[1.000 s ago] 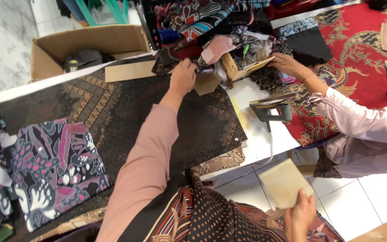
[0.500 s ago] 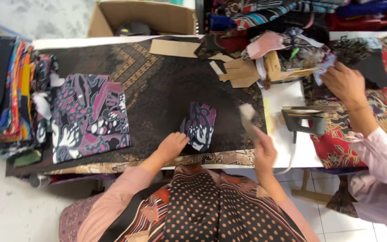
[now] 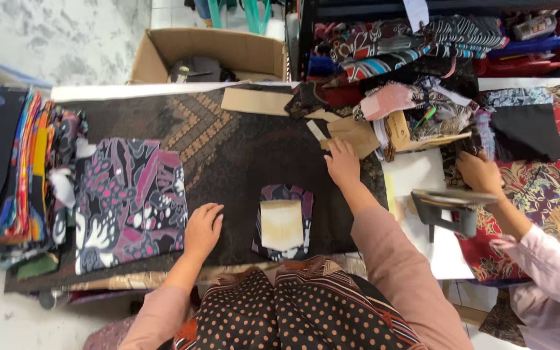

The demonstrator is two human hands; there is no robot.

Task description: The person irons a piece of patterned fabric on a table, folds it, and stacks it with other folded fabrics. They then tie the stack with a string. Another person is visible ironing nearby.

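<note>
Cardboard template, tan and rectangular (image 3: 282, 224), lies on a small patterned purple-black fabric piece (image 3: 284, 194) at lower centre, touched by neither hand. Left hand (image 3: 203, 228) rests open on the dark brown patterned cloth (image 3: 241, 155); right hand (image 3: 343, 162), fingers loose, touches brown cardboard pieces (image 3: 356, 133) at upper centre.

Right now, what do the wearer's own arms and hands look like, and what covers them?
Both arms wear long, plain dusty-pink sleeves reaching the wrists. The left hand and right hand are bare: no gloves, and no rings or watch that I can make out.

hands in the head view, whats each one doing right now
Left hand: open, flat on the dark patterned cloth, holding nothing.
Right hand: open, fingers on the tan cardboard pieces.
</note>
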